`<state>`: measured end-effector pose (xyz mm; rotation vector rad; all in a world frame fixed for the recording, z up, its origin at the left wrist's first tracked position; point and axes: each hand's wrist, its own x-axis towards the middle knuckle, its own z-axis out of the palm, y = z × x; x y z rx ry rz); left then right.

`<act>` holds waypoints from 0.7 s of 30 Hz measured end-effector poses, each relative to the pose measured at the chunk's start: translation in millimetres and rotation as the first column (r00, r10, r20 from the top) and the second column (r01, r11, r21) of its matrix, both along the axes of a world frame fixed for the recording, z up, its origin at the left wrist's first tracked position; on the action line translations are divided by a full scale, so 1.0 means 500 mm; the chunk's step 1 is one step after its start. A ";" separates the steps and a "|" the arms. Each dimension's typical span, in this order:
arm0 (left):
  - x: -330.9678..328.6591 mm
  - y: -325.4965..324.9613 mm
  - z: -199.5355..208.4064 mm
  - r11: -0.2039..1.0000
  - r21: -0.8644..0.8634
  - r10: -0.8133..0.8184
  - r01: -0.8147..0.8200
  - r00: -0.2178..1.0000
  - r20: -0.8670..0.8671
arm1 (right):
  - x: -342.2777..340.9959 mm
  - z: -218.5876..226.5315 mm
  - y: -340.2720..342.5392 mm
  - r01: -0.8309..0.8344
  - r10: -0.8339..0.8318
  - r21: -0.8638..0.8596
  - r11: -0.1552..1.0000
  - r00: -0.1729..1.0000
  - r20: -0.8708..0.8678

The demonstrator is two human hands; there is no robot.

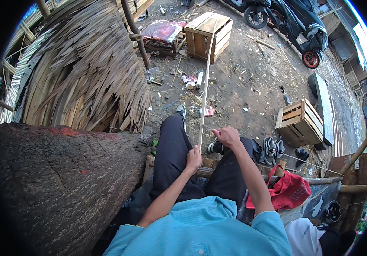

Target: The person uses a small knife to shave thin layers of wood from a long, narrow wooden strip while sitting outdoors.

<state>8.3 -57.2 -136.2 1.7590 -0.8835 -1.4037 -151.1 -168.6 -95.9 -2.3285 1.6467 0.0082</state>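
I am seated, with a long, thin, pale strip [205,91], of bamboo or wood, rising between my knees. My left hand [194,159] is closed around its lower end. The strip runs away from me, and its far end overlaps a wooden crate [207,36] in the view. To the right of the strip, above my right knee, my right hand [227,137] makes a fist, apart from the strip. A bit of pink shows at its thumb side; the rest of what it grips is hidden.
A rough tree trunk [64,179] fills the left, below a stack of dry leaf thatch [81,64]. At right are a slatted crate [301,123], shoes [270,149] and a red bag [289,190]. Motorbikes [294,30] stand far right. Litter [190,81] dots the dirt ground.
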 end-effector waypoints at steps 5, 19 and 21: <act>0.002 -0.001 -0.021 0.984 0.151 0.145 -0.098 0.930 -0.337 | 0.052 -0.008 0.089 -0.280 0.278 0.003 0.960 0.952 0.128; -0.009 -0.033 -0.047 0.955 -0.182 -0.143 0.235 0.901 0.410 | 0.054 -0.056 0.061 -0.123 0.128 -0.178 0.976 0.992 0.016; -0.002 -0.027 -0.045 0.961 -0.165 -0.140 0.222 0.906 0.400 | 0.067 -0.058 0.070 -0.105 0.115 -0.131 0.986 0.991 0.072</act>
